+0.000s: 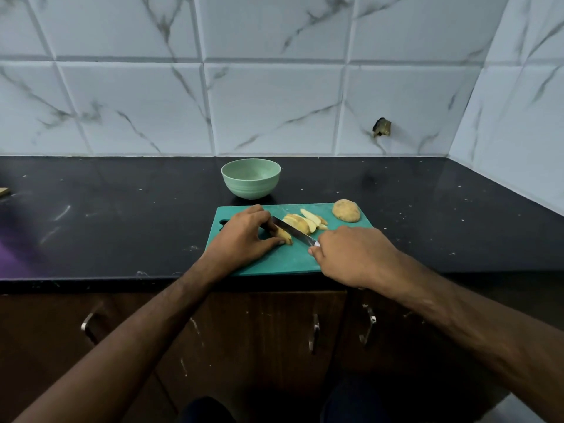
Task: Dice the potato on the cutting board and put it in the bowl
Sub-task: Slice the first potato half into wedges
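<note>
The counter (122,209) lies open across the left of the frame and again on the right, out to the tiled corner wall (518,117). At centre, the board (274,264) is crowded: the left hand (244,236) pins a potato piece (284,236) on its left half, the knife (293,232) slants across the middle, and the right hand (351,254) covers the near right edge. Slices (305,222) lie just beyond the blade, and a potato half (346,210) sits in the far right corner. The bowl (251,178) stands just behind the board, its mouth unobstructed from above. A bare strip of board lies along the near edge between the hands.
</note>
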Tool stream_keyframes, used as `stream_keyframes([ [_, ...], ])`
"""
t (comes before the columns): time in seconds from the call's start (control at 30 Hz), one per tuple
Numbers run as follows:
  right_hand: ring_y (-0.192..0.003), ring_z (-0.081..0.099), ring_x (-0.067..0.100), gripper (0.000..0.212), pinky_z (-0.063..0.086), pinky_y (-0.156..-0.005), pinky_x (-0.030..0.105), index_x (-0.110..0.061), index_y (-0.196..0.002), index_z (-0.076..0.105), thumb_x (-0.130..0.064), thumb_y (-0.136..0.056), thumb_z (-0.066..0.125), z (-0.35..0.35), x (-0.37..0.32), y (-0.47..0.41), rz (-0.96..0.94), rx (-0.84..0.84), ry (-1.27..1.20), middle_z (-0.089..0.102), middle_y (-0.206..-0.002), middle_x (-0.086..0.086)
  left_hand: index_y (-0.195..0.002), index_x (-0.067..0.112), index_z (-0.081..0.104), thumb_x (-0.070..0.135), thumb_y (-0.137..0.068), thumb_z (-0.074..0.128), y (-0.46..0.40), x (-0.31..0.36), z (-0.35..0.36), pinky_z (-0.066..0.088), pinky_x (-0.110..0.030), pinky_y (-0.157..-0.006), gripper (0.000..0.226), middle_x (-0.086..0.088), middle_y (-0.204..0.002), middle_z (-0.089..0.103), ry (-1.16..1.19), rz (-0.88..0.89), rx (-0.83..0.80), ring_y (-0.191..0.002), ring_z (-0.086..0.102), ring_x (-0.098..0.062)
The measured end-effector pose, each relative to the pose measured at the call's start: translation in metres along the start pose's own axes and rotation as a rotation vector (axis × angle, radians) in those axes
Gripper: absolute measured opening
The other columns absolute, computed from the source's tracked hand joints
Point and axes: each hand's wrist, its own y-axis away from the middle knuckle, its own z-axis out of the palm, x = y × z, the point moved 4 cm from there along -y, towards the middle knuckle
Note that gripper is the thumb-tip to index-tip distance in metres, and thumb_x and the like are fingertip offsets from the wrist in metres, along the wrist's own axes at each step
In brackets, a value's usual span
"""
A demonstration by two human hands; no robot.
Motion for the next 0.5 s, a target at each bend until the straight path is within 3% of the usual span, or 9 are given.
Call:
stream_keyframes([
  [0.13,-0.079,0.057,0.015,0.037,0.054,-0.078,0.041,-0.019,-0.094,0.053,-0.046,-0.108,0.032,-0.002,-0.003,-0.004,-0.010,0.016,0.024,0.049,-0.078,-0.004,-0.087,0.023,0.068,0.040,-0.081,0.081,0.000,0.001,0.000,0.042,-0.010,-0.068,0.022,0.011,-0.093,0.061,-0.005,0.006,-0.005,-0.086,0.057,-0.004],
  [0.23,-0.071,0.052,0.013,0.037,0.046,-0.067,0.036,-0.020,-0.081,0.046,-0.043,-0.108,0.034,-0.007,-0.005,-0.015,-0.016,-0.028,-0.019,0.051,-0.077,-0.001,-0.086,0.020,0.071,0.038,-0.081,0.082,-0.001,0.000,0.000,0.042,-0.011,-0.069,0.022,0.009,-0.092,0.063,-0.002,0.024,0.013,-0.085,0.058,-0.005],
  [0.33,-0.068,0.057,0.016,0.038,0.042,-0.060,0.033,-0.017,-0.080,0.047,-0.040,-0.108,0.035,-0.007,-0.006,-0.029,-0.012,-0.035,-0.038,0.054,-0.079,0.002,-0.085,0.018,0.072,0.036,-0.081,0.083,0.000,0.001,0.000,0.051,-0.023,-0.072,0.021,0.006,-0.092,0.066,0.010,0.055,0.024,-0.085,0.061,-0.007],
  [0.5,-0.071,0.051,0.013,0.033,0.044,-0.063,0.036,-0.022,-0.075,0.040,-0.033,-0.106,0.043,0.009,-0.019,-0.044,0.002,-0.023,-0.050,0.051,-0.078,-0.002,-0.085,0.017,0.074,0.033,-0.081,0.082,0.001,0.004,-0.002,0.054,-0.033,-0.074,0.018,0.007,-0.089,0.066,0.009,0.063,0.046,-0.082,0.061,-0.008],
])
